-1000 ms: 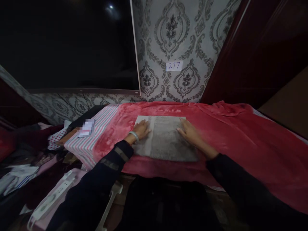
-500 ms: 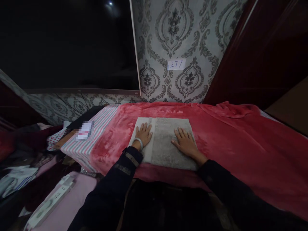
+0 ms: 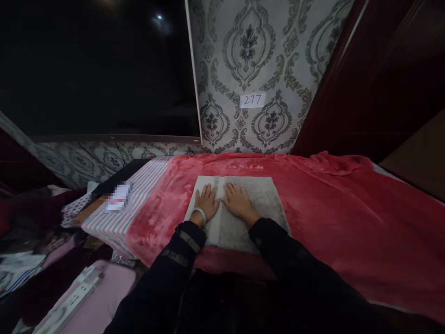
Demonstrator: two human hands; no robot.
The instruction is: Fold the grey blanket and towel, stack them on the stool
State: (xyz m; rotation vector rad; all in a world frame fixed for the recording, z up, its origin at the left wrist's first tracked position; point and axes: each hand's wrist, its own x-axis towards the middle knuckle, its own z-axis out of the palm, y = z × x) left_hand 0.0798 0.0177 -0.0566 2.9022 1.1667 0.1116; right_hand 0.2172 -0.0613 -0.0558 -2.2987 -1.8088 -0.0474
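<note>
A grey towel [image 3: 267, 197] with a paler band along its left side lies flat on a red plush blanket [image 3: 333, 208]. My left hand [image 3: 206, 203] rests on the pale left part, fingers spread, a bracelet round its wrist. Close beside it, my right hand [image 3: 240, 202] lies on the grey part near the band, palm down with its fingers stretched out. Neither hand grips anything. Dark sleeves cover both forearms and hide part of the towel's near right edge.
A striped cloth [image 3: 142, 185] with a blurred-out item [image 3: 118, 197] lies at left. Lower left, a power strip [image 3: 71, 301] sits on a pink surface [image 3: 114, 283]. A large dark screen [image 3: 104, 69] and a paper marked 277 [image 3: 252, 99] are at the back.
My right hand has slid left across the towel, from its right part to beside my left hand. My left hand stays on the pale part. The view has shifted slightly.
</note>
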